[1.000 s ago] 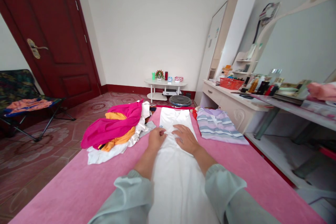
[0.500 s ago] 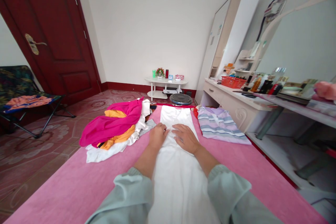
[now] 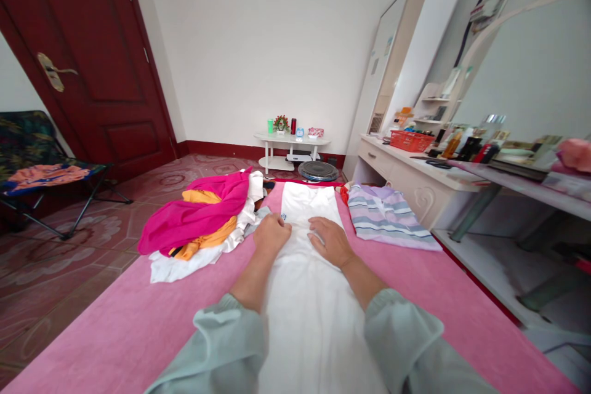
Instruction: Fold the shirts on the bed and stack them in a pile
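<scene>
A long white garment [image 3: 314, 301], with a small dark print near its far part, lies lengthwise over the pink bedspread in front of me. My left hand [image 3: 272, 234] is at its left edge, fingers curled and closed on the cloth. Opposite, my right hand [image 3: 331, 241] rests on the garment's right side, open, with fingers bent slightly and apart. Creases run across the cloth between both hands. Left of my left hand is a loose pile of magenta [image 3: 198, 215], orange and white clothes. A folded striped lilac shirt [image 3: 390, 218] lies flat to the right.
The pink bedspread [image 3: 106, 332] covers the bed. A dressing table [image 3: 406, 175] with a red basket [image 3: 410, 141] and bottles stands along the right. Beyond the bed is a small white table [image 3: 293, 138]. A folding chair [image 3: 50, 178] stands left by the red door [image 3: 106, 68].
My hands have moved apart, the left one slightly leftward and the right one slightly to the right. The small dark print on the white garment now shows between them.
</scene>
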The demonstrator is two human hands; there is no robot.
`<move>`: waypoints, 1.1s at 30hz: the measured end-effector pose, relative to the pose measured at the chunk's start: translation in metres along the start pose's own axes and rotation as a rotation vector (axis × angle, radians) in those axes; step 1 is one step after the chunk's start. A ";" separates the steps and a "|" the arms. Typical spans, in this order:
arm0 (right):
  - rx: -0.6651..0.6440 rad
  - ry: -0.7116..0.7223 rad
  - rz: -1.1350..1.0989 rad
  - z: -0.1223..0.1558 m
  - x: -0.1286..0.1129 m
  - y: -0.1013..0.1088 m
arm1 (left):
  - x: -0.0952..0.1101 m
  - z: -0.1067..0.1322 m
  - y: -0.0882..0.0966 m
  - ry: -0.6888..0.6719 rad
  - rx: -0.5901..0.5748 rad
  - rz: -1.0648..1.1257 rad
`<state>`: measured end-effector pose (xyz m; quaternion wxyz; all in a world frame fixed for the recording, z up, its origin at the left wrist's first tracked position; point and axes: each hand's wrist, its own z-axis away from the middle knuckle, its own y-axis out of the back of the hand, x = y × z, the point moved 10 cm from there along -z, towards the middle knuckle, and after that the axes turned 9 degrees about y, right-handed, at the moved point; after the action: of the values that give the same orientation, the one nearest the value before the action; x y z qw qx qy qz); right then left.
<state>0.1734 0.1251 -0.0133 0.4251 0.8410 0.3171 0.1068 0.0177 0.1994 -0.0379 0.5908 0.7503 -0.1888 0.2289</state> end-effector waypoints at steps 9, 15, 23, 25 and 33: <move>0.003 -0.134 0.147 -0.001 0.011 0.007 | 0.043 0.021 -0.003 -0.413 -0.062 -0.012; -0.040 -0.199 0.216 0.002 0.021 0.001 | 0.020 0.010 -0.018 -0.257 -0.084 -0.061; -0.041 -0.188 0.204 0.002 0.021 0.000 | 0.002 0.000 -0.026 -0.076 -0.145 0.050; -0.037 -0.192 0.211 0.002 0.022 0.000 | 0.001 -0.002 -0.026 -0.058 -0.157 0.057; -0.041 -0.279 0.258 0.006 0.034 0.000 | 0.019 0.009 -0.003 -0.169 0.002 -0.023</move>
<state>0.2023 0.1421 -0.0199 0.4648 0.8725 0.1424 0.0494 0.0358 0.1910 -0.0313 0.5746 0.7696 -0.2293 0.1583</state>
